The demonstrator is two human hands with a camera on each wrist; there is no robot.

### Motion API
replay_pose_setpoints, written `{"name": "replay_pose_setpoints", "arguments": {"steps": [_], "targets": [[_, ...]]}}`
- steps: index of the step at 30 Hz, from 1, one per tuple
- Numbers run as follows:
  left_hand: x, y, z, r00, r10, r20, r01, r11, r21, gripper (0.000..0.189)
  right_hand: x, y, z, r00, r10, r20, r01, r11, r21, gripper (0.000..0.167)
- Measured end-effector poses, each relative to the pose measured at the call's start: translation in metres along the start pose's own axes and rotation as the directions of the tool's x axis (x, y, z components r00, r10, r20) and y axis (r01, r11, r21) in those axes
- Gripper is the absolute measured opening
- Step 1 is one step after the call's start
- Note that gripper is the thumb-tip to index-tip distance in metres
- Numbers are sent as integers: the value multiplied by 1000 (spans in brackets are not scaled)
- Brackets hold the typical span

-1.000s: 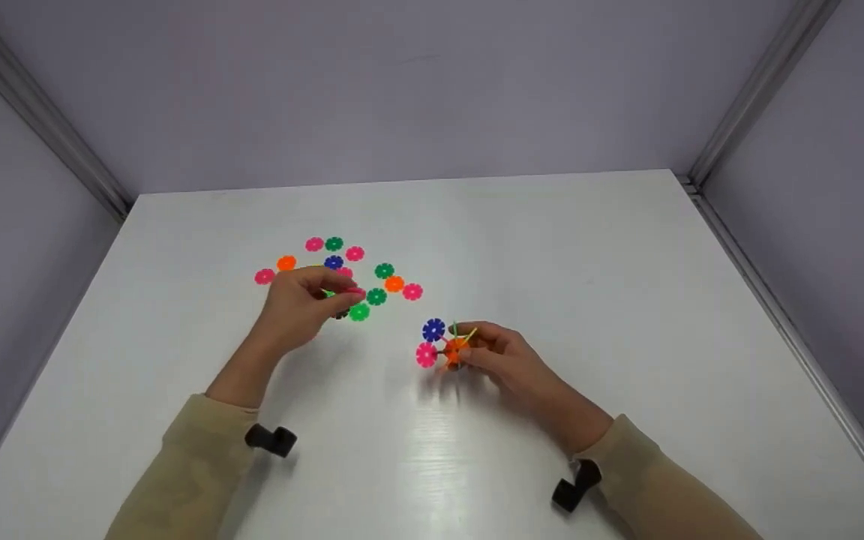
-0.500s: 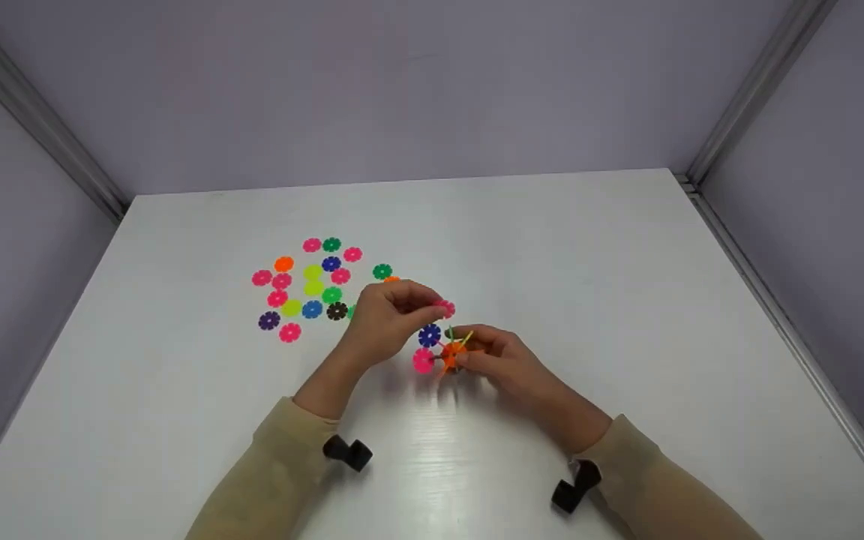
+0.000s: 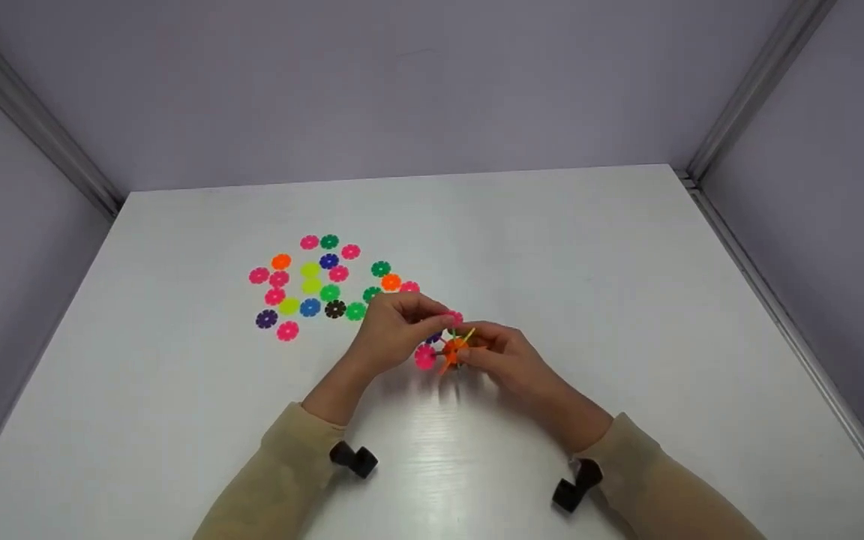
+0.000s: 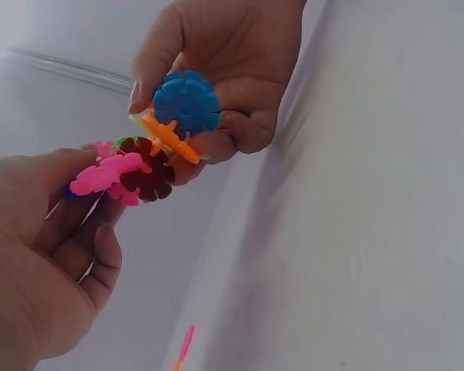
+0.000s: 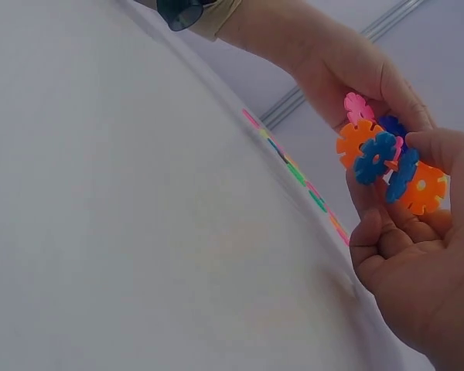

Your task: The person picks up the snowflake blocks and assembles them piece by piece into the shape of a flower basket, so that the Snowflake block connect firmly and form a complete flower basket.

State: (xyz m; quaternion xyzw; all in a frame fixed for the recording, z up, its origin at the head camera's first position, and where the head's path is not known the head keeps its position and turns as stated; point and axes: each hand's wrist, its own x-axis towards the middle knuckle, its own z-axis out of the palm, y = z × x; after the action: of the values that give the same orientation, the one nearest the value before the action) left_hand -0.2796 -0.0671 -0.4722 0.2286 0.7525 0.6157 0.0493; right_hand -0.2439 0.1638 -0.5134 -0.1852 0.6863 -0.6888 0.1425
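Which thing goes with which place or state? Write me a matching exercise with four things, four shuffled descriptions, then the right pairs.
Things
1. Person's left hand
2. Person's right hand
3. Loose, round, notched near-black plastic disc
4. Flat white table

Places and states
A. Lying between a similar blue disc and green disc
B. Under the loose discs
C. Holding a multicoloured cluster of joined plastic discs
D. Pinching a round, notched pink plastic disc

Pairs: 1-D, 2-C, 3-A, 4-B

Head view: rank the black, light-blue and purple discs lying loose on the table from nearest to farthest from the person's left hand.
1. Black disc: just left of the left hand.
2. Light-blue disc: next to the black one, on its left.
3. Purple disc: farther left still, nearer the camera.
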Motion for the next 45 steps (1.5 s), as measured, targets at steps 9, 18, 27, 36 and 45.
{"name": "replay_pose_setpoints", "arguments": {"steps": [9,18,27,36,45], "targets": [[0,-4,0,999,27,26,-28,1000,12,10,-1,-2,-1,1000,27,0,-27,999,-41,38],[-1,-7,2,1000,-3,31,2,999,41,8,-1,0,-1,999,40,-11,-40,999,-28,36],[0,-9,3,995,7,-97,-7,1000,3,11,1,-1,0,995,74,-68,-66,991,117,50],[2,-10,-8,996,24,-87,-16,996,85,20,4,-1,-1,985,118,-128,-101,986,132,46],[-10,-7,-85,982,2,-191,30,986,161,25,3,1,0,980,147,-137,-125,980,155,48]]}}
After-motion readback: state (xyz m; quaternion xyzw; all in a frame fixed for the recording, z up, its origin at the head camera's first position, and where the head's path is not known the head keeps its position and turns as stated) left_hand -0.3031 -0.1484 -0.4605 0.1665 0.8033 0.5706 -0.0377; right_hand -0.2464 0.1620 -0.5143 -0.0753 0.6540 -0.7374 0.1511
